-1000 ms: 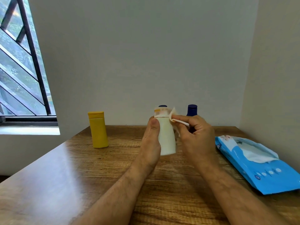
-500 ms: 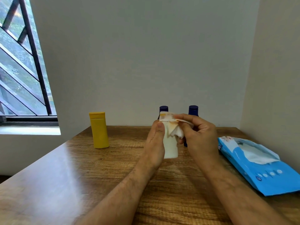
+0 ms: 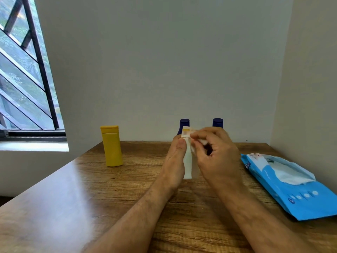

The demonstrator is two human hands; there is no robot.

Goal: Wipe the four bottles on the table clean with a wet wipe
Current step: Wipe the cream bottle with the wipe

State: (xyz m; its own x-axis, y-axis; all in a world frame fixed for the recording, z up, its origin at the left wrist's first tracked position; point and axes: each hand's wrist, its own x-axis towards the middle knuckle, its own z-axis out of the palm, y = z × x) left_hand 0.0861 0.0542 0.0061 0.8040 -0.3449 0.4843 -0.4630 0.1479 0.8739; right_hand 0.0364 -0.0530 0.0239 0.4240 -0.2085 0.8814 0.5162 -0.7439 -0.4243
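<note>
My left hand (image 3: 176, 161) grips a small white bottle (image 3: 187, 167) with an orange band near its top, held upright at the middle of the wooden table (image 3: 73, 207). My right hand (image 3: 217, 157) pinches a white wet wipe (image 3: 197, 141) against the bottle's top and right side. A yellow bottle (image 3: 111, 146) stands at the back left. Behind my hands stand two dark blue bottles; only the cap of one (image 3: 184, 123) and of the other (image 3: 217, 122) shows clearly.
A blue pack of wet wipes (image 3: 295, 194) lies open on the right side of the table, a wipe sticking out of its slot. Walls close the back and right. A barred window (image 3: 27, 79) is at the left.
My right hand has moved the wipe down from the bottle's cap onto its right side and now covers more of the bottle. The bottle has shifted slightly to the right with both hands.
</note>
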